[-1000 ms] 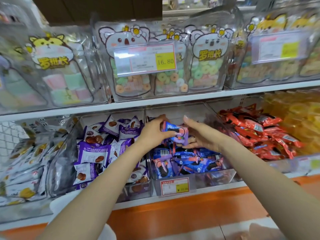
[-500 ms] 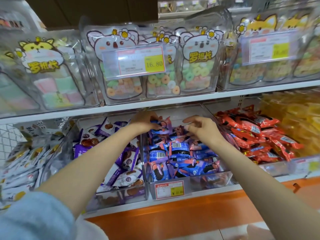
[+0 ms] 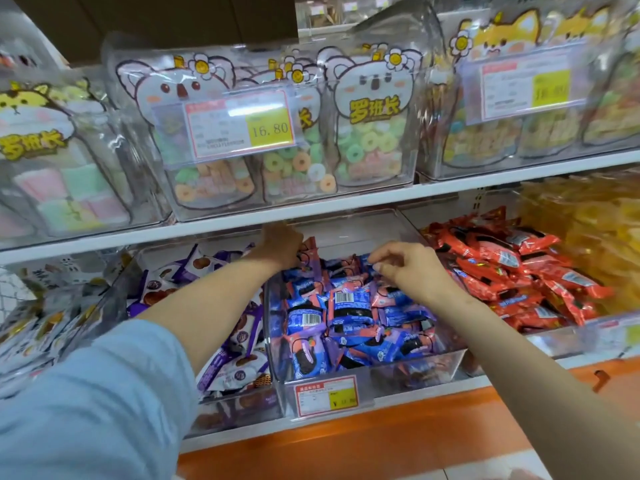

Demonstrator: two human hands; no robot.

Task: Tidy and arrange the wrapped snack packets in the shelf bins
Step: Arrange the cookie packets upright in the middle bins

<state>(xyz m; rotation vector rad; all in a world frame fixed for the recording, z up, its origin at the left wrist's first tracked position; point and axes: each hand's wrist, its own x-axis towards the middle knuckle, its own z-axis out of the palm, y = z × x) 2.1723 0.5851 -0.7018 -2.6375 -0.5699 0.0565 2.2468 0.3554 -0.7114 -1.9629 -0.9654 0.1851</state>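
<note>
Occlusion first: left grip shows only the back of the hand. Its fingers are hidden on the far side, so can't tell if it's wide or clamped. One upright pink-edged packet touches its right side, at the back of the clear plastic bin.

Right grip is narrow, fingers curled. Thumb and forefinger tips meet on the top edge of one of the blue wrapped snack packets; reads as a pinch. That pile sits under and between both grips and fills the bin; lower layers are hidden.

Light blue sleeve and forearm cross in front of the bin left of the left grip. Purple wrapped packets show past them. Red wrapped packets lie just right of the right grip. Beyond those, yellow packets are blurred and cut by the frame edge.

Writing:
- **Blue packets:** barcodes show on two below the grips; brand print too small to read.
- **Bin front:** red-bordered price label under the grips has a yellow patch, digits illegible.
- **Above the grips:** on the white shelf board, clear bags with koala drawing hold ring sweets and carry the yellow characters 罗班长.
- **Price tag:** in front of those bags, reads 16.80.
- **Second tag:** up-right of the right grip, blurred.
</note>
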